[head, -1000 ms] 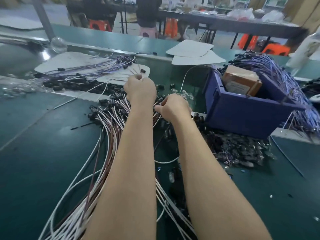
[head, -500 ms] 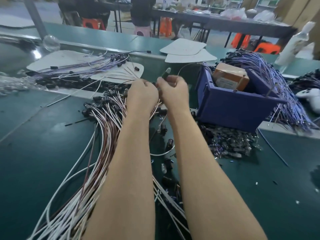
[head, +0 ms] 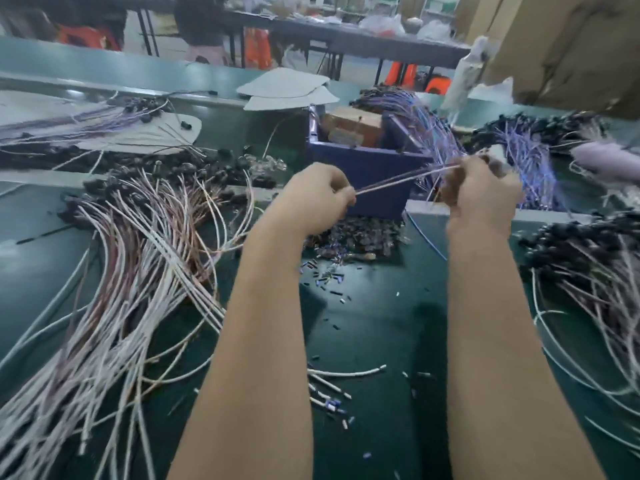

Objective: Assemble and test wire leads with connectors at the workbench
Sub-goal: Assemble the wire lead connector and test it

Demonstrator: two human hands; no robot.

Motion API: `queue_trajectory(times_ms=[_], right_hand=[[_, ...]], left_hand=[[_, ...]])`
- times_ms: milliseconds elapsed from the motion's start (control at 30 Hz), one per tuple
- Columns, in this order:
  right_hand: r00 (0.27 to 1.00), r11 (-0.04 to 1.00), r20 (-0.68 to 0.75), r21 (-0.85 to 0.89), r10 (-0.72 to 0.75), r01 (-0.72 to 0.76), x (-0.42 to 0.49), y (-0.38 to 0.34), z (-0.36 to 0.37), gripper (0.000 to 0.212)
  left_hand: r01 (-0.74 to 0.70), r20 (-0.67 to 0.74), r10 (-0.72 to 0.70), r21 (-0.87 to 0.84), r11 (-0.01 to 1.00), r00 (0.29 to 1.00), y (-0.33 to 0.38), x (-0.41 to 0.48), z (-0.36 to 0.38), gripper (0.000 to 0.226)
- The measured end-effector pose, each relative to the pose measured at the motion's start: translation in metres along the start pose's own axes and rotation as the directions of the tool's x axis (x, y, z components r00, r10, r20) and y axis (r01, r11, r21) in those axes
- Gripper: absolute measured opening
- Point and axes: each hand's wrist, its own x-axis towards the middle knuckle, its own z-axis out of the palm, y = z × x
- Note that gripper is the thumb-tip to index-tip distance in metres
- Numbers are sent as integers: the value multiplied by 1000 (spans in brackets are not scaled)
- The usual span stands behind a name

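A thin pale wire lead (head: 405,180) stretches taut between my two hands, in front of the blue bin. My left hand (head: 317,199) pinches its near end with curled fingers. My right hand (head: 479,192) grips the far end, higher and to the right; what sits at that end is blurred. A big fan of white and brown wire leads with black connectors (head: 138,258) covers the green bench on the left. A second heap of leads with black connectors (head: 588,268) lies on the right.
A blue bin (head: 367,168) holding a cardboard box (head: 353,128) stands behind my hands. Small loose connectors (head: 349,240) are piled at its foot. Purple wires (head: 519,154) hang over the bin's right side. White sheets (head: 287,91) lie at the back.
My hands have moved right from the left wire pile and drawn apart, pulling one lead out straight between them. The view has swung right, showing the right-hand heap.
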Motion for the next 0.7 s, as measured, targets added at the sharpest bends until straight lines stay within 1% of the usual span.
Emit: queue_trajectory(times_ms=[33,67,100,133,167,200,233,267,300,333,367,400,467,533,567,600,700], right_hand=[[998,980,-27,-193,-62,55,5,6,-11,47],[988,907,-23,-400,-154,132,6,11,-20,56],[964,782,18,-580,-267,227,4,14,-27,61],[925,640,100,-694,-368,329,-1,15,-30,59],[882,538,231,-720,-411,439,-3,15,-29,49],[839,489,373,-688,-396,537,-6,14,-25,36],[803,480,504,-644,-319,595,-10,13,-20,25],[760,489,613,-607,-214,627,-13,13,-15,28],[726,497,679,-596,-107,631,-15,14,-11,38],[706,502,708,-597,-39,626,-16,14,-10,45],[705,505,708,-600,-26,621,-16,15,-10,48],[720,497,691,-607,-56,621,-13,16,-12,49],[793,485,581,-649,-180,586,-5,17,-21,50],[857,540,453,-671,-244,508,3,16,-29,49],[864,566,451,-662,-222,491,4,15,-29,47],[849,579,499,-645,-175,499,2,15,-28,45],[714,618,699,-542,-44,569,-7,15,-20,34]], left_hand=[[-7,9,7,42,999,1000,4,0,8,17],[-12,21,11,76,997,1000,8,0,15,15],[-19,39,15,102,995,999,13,0,20,13],[-30,57,23,121,992,998,18,0,24,13],[-48,67,40,131,990,997,22,-1,27,13],[-73,67,65,129,989,996,26,-1,29,13],[-102,55,96,119,988,994,29,-2,29,12],[-129,32,127,106,986,991,32,-3,28,13],[-148,1,148,91,985,989,32,-3,27,15],[-148,-35,151,79,986,988,31,-4,25,15],[-131,-71,136,73,989,988,28,-4,23,14],[-102,-97,108,71,992,989,24,-5,20,14],[-26,-97,32,69,997,995,11,-5,12,16],[40,-92,-35,55,998,995,1,-7,5,17],[59,-111,-54,43,997,992,-2,-7,3,17],[67,-139,-61,37,997,988,-2,-7,3,16],[93,-209,-80,53,994,975,8,-2,13,13]])
